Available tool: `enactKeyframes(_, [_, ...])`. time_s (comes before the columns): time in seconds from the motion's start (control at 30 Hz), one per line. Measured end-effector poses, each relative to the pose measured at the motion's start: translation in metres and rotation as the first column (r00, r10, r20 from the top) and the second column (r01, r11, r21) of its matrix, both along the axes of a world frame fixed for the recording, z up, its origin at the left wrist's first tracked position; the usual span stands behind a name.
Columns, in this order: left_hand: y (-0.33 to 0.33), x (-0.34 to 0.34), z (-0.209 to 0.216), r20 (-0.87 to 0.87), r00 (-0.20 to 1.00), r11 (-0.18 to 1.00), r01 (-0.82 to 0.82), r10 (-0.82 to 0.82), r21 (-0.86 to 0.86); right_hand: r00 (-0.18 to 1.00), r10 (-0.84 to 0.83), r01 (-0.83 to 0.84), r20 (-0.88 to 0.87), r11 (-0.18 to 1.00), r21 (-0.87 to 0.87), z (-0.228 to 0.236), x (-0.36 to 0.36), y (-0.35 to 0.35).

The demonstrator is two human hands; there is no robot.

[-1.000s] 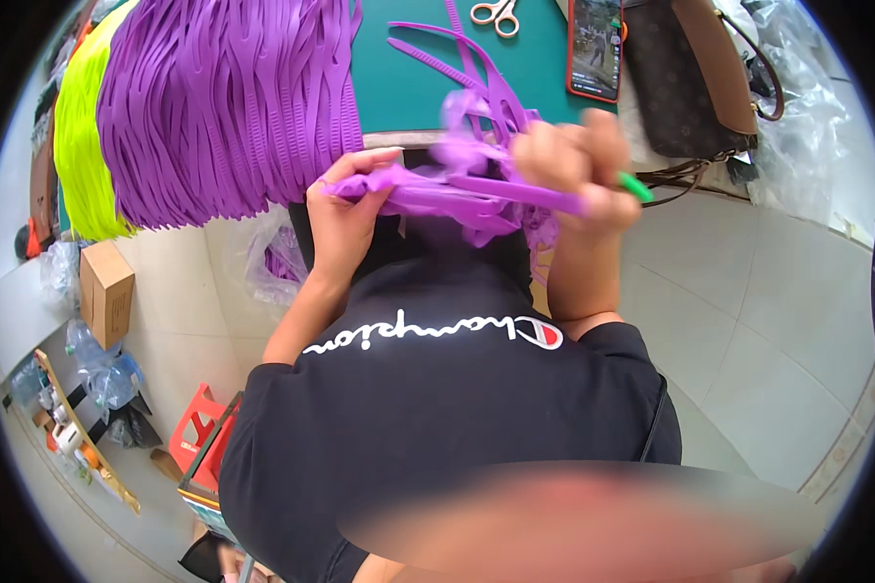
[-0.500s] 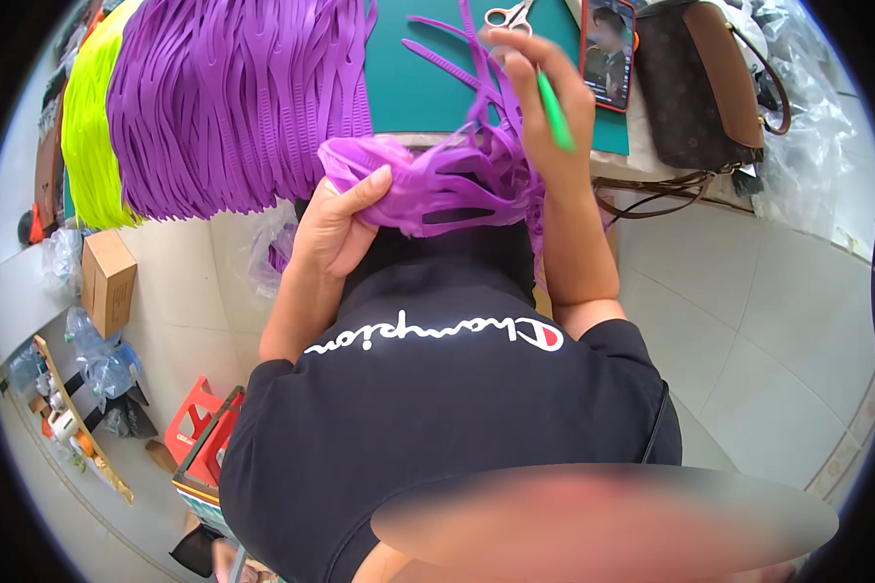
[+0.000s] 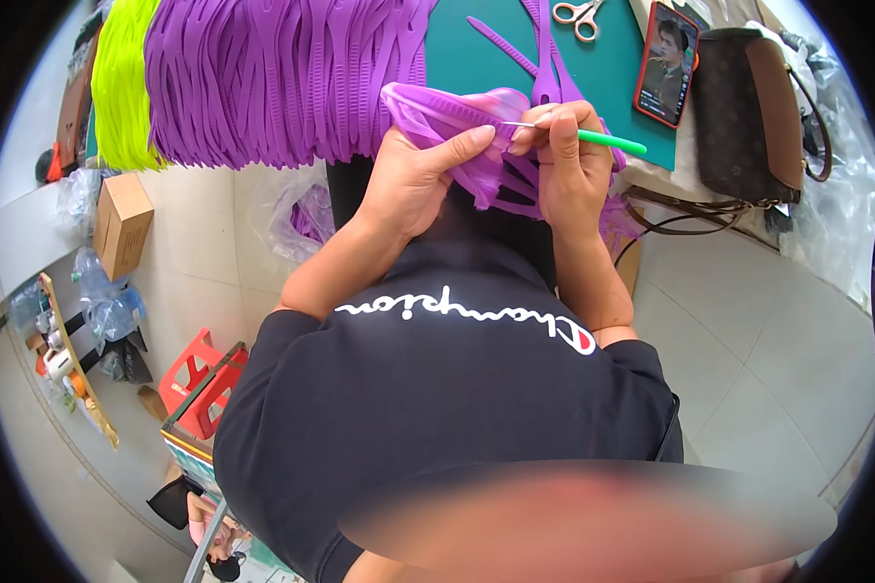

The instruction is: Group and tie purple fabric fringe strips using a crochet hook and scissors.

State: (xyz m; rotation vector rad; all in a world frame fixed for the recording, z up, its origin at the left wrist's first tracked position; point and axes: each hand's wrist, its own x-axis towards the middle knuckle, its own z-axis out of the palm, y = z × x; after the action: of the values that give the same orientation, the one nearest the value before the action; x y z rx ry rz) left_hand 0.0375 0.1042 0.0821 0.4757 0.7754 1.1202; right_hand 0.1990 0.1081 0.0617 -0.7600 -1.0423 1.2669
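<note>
My left hand pinches a purple rubber strap sheet with slots and ridged edges, its thumb lying on top. In my right hand, the fingers close round a green-handled tool with a thin metal tip. That tip points left and lies at the strap material by my left thumb; whether it touches cannot be made out. More purple material hangs below and behind my right hand. A purple ridged strap lies on the green mat just beyond.
A thick row of purple straps and a yellow-green bundle hang over the table's near edge at left. Scissors, a phone and a brown bag lie at right. A red stool and cardboard box stand on the floor.
My right hand has come down from above the mat to the strap material, swinging the tool's tip to the left. My left hand has shifted its hold on the material. The view has shifted slightly.
</note>
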Motion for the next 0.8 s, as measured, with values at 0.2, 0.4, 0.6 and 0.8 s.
enactKeyframes(0.2, [-0.0008, -0.0026, -0.0017, -0.026, 1.000, 1.000, 0.007, -0.007, 0.014, 0.999, 0.001, -0.001, 0.032, 1.000, -0.011, 0.0015, -0.0014, 0.0003])
enactKeyframes(0.4, [-0.0014, -0.0031, -0.0010, -0.057, 0.998, 1.000, 0.020, -0.019, 0.019, 1.000, -0.003, 0.004, 0.026, 1.000, -0.016, 0.0006, 0.0004, 0.0003])
enactKeyframes(0.6, [-0.0014, -0.0033, -0.0035, -0.097, 0.995, 0.995, 0.030, -0.020, 0.098, 0.988, -0.007, -0.002, 0.153, 0.998, 0.059, 0.0069, 0.0017, -0.0003])
enactKeyframes(0.8, [-0.0020, -0.0024, 0.0014, -0.102, 0.995, 0.999, 0.008, -0.003, 0.053, 0.996, 0.012, -0.018, 0.083, 0.997, 0.069, 0.0050, 0.0058, 0.0017])
